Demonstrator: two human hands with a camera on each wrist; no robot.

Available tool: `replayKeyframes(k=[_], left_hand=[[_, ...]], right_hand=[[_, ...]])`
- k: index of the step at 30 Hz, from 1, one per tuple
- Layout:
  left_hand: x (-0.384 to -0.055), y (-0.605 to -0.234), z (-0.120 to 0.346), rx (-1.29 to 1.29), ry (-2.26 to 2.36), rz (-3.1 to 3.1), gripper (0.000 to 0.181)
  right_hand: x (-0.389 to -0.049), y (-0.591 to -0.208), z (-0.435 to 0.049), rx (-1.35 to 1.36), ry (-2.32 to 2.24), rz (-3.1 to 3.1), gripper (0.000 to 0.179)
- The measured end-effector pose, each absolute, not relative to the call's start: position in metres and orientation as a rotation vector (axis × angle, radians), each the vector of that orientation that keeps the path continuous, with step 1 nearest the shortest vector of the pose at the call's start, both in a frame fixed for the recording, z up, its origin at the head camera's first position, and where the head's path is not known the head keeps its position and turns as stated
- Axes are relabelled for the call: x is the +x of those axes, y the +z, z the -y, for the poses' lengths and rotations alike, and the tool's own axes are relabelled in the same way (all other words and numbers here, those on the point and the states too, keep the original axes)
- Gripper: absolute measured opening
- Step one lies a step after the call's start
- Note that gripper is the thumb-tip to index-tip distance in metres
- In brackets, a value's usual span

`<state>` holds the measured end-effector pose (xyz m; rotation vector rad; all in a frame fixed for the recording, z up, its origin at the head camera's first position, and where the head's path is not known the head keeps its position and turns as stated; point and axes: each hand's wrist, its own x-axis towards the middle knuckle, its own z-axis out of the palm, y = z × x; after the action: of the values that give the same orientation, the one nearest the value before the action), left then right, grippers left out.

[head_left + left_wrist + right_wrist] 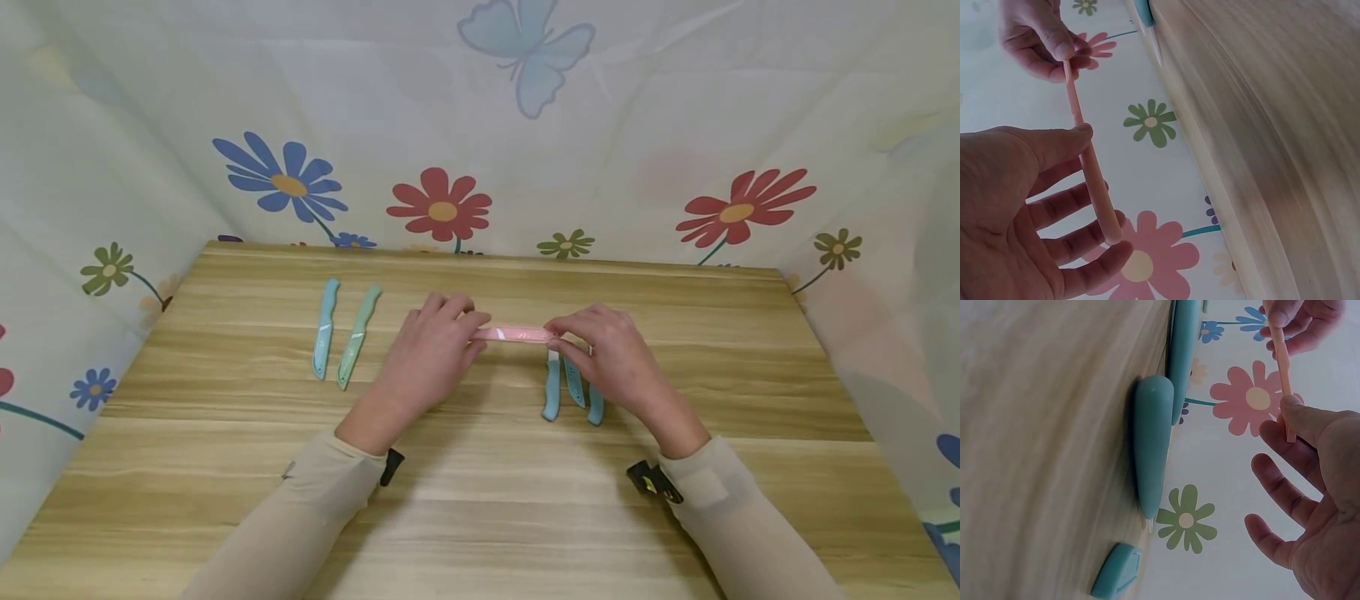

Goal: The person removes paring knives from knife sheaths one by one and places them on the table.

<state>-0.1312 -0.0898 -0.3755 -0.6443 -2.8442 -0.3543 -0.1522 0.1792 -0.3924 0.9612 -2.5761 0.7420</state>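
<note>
Both hands, left (pixel 435 346) and right (pixel 611 354), pinch the pink knife (pixel 517 334) by its ends, frame centre. Judged light, stiff, slippery; grip handle, avoid blade.

A pale wooden table (pixel 480 517) stands enclosed by white fabric curtains (pixel 660 125) printed with flowers and butterflies.

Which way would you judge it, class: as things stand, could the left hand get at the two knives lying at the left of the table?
Probably yes, but not freely. The left hand pinches one end of the pink knife, whose other end the right hand holds. Bare table lies between it and the blue knife and green knife.
</note>
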Motion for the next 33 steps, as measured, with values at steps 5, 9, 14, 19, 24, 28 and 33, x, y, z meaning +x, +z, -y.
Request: replayKeyframes(k=[5,9,14,19,24,28,33], left_hand=[[-0.1312,-0.3767,0.0905,-0.653,-0.364,2.838,0.032],[-0.1310,-0.3771,0.0905,-0.654,-0.360,2.837,0.029],[-0.1303,-0.3780,0.0901,-0.659,-0.337,2.828,0.025],[-0.1296,-0.3786,0.0898,-0.663,-0.298,2.819,0.024],[-0.1290,-0.3782,0.0896,-0.655,-0.295,2.824,0.024],[-0.1289,-0.3783,0.0893,-0.660,-0.267,2.819,0.023],[-0.1283,-0.3783,0.0888,-0.655,-0.252,2.811,0.022]], right_hand=[[-0.1518,-0.3937,-0.1788,0.961,0.737,2.571,0.020],[-0.1520,-0.3951,-0.1792,0.963,0.742,2.568,0.020],[-0.1521,-0.3961,-0.1793,0.963,0.753,2.564,0.019],[-0.1524,-0.3965,-0.1790,0.967,0.749,2.565,0.019],[-0.1522,-0.3968,-0.1786,0.962,0.747,2.582,0.019],[-0.1516,-0.3969,-0.1781,0.944,0.753,2.607,0.019],[-0.1505,-0.3957,-0.1772,0.929,0.765,2.635,0.020]])
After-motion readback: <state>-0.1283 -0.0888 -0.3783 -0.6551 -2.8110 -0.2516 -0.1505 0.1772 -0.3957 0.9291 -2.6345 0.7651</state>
